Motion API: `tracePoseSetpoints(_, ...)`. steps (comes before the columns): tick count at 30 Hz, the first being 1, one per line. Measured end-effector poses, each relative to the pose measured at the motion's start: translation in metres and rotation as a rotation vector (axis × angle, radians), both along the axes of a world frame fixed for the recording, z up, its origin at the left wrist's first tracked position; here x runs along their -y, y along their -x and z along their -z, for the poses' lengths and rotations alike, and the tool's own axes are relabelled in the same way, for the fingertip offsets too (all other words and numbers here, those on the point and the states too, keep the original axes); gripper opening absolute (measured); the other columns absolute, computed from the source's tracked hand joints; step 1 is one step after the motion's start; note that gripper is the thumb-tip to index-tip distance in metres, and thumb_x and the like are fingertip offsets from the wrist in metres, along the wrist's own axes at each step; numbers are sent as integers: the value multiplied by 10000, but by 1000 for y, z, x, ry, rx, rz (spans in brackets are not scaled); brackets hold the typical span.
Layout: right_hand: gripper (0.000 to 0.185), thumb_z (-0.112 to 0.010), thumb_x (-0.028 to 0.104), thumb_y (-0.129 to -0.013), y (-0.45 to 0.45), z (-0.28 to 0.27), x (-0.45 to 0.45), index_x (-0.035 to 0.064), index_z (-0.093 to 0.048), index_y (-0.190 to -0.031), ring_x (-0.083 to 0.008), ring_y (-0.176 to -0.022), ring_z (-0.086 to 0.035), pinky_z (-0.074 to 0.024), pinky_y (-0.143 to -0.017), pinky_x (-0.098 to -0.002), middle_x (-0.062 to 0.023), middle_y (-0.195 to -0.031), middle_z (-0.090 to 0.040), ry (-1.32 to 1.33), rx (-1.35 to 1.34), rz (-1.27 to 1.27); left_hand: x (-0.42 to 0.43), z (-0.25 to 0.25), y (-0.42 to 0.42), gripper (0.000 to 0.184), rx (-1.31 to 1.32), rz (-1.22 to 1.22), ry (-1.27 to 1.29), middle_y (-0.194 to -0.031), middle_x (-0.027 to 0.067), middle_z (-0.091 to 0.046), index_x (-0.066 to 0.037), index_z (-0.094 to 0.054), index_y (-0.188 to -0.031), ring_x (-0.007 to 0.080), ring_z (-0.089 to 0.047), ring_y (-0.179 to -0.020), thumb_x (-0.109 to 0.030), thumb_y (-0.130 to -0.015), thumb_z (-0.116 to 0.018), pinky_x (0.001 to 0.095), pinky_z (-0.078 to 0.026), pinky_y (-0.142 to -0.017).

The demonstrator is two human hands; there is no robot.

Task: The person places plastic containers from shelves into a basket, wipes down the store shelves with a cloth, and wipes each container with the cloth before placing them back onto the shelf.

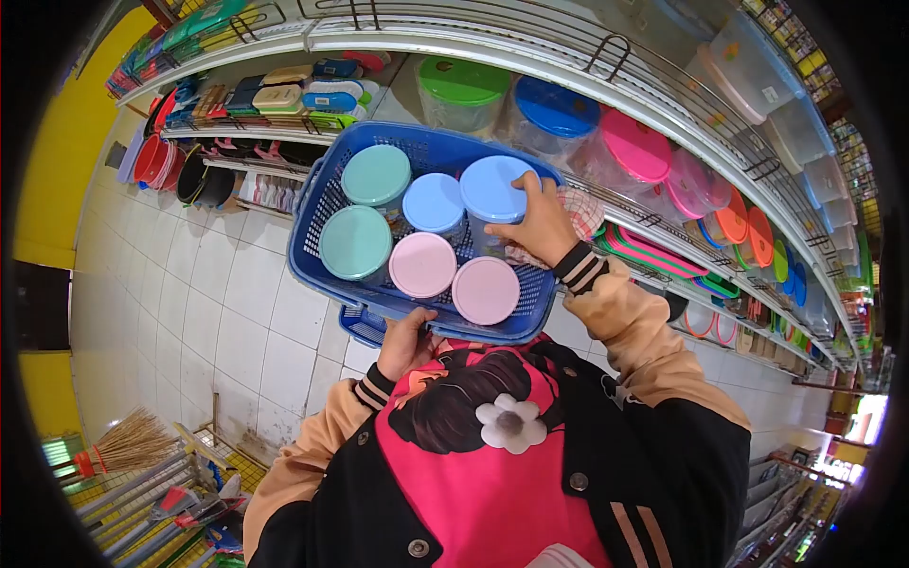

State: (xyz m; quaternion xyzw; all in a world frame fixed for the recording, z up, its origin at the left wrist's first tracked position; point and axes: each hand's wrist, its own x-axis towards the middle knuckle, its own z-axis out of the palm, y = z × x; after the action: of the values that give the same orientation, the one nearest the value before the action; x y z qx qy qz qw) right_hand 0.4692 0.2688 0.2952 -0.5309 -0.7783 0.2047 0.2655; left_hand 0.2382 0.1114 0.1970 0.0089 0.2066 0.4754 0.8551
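Observation:
A blue plastic basket (pixel 312 267) holds several round jars with green, blue and pink lids. My right hand (pixel 542 222) grips the large blue-lidded jar (pixel 492 187) at the basket's right side, with fingers on the lid and thumb at its side. Left of it stands a smaller blue-lidded jar (pixel 434 203). Two green-lidded jars (pixel 355 242) are at the left, and two pink-lidded jars (pixel 422 265) are near the front. My left hand (pixel 407 342) holds the basket's near rim from below. A checkered cloth (pixel 579 210) lies beside my right hand.
Shelves (pixel 454 55) with wire rails curve across the top and right, bearing lidded containers (pixel 636 144). Brushes (pixel 331 95) sit on a shelf at upper left. White floor tiles (pixel 222 284) show at left. A broom (pixel 133 443) and metal racks are at lower left.

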Motion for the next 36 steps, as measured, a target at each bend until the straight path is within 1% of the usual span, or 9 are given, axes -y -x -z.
tracePoseSetpoints(7, 539, -688, 418, -632, -13, 20, 17, 21, -579, -980, -319, -1071, -430, -285, -916, -397, -170, -974, -568, -96, 647, -66, -2, -24, -17, 117, -357, -81, 165, -891, 112, -556, 37, -482, -921, 228, -575, -844, -26, -824, -499, 364, -479, -842)
tracePoseSetpoints(9, 460, -652, 317, -664, -30, 19, 19, 24, -582, -1012, -292, -1058, -448, -292, -904, -396, -134, -924, -605, -244, 729, -146, -8, -37, -25, 113, -358, -115, 310, -795, 48, -548, -42, -499, -874, 162, -545, -640, 28, -787, -519, 271, -442, -536)
tracePoseSetpoints(14, 128, -572, 165, -717, -67, -39, 16, 181, -687, -770, -233, -858, -478, -350, -774, -401, -15, -821, -600, -96, 411, -200, -17, -37, -23, 156, -309, 2, 274, -914, 67, -572, -39, -504, -943, 195, -581, -835, 10, -795, -513, 316, -516, -716)
tracePoseSetpoints(19, 439, -643, 224, -678, -101, -91, 15, 81, -591, -1090, -327, -1070, -474, -360, -919, -446, -139, -1149, -521, 35, 296, -322, -30, -27, -23, 251, -235, 79, 236, -953, 79, -560, -40, -475, -1016, 218, -580, -876, 38, -781, -516, 363, -523, -777)
tracePoseSetpoints(24, 573, -670, 190, -701, -120, -201, 3, 24, -451, -1204, -322, -1021, -484, -410, -870, -393, -167, -1077, -506, -914, 71, 313, -39, -35, -34, 229, -355, 63, 331, -986, 106, -547, -8, -468, -1007, 247, -563, -923, 43, -786, -505, 397, -512, -819)
tracePoseSetpoints(26, 561, -665, 161, -708, -135, -221, -10, 18, -443, -1202, -282, -954, -489, -427, -821, -363, -152, -1038, -501, -1007, 21, 493, -41, -53, -42, 199, -399, 95, 324, -1006, 125, -550, 18, -465, -991, 269, -562, -940, 21, -797, -507, 416, -500, -842)
tracePoseSetpoints(31, 307, -570, 16, -719, -131, -162, -10, 13, -513, -1021, -166, -768, -522, -439, -691, -272, -89, -893, -533, -967, -514, 481, -47, -45, -29, 197, -310, 266, 320, -1003, 163, -548, 22, -458, -979, 298, -581, -879, -66, -818, -529, 400, -499, -810)
tracePoseSetpoints(33, 137, -513, -35, -728, -137, -107, 6, 5, -584, -838, -122, -685, -515, -419, -652, -233, -35, -751, -572, -651, -511, 423, -47, -43, -25, 208, -355, 297, 326, -994, 170, -550, 16, -453, -987, 294, -585, -851, -89, -825, -530, 401, -502, -790)
tracePoseSetpoints(36, 101, -496, -10, -801, -152, -22, 13, 10, -590, -831, -36, -603, -419, -335, -550, -182, 30, -717, -529, -203, -868, 479, -45, -58, -37, 208, -510, 225, 308, -1014, 164, -550, 11, -444, -1002, 297, -580, -887, -79, -828, -513, 417, -486, -833)
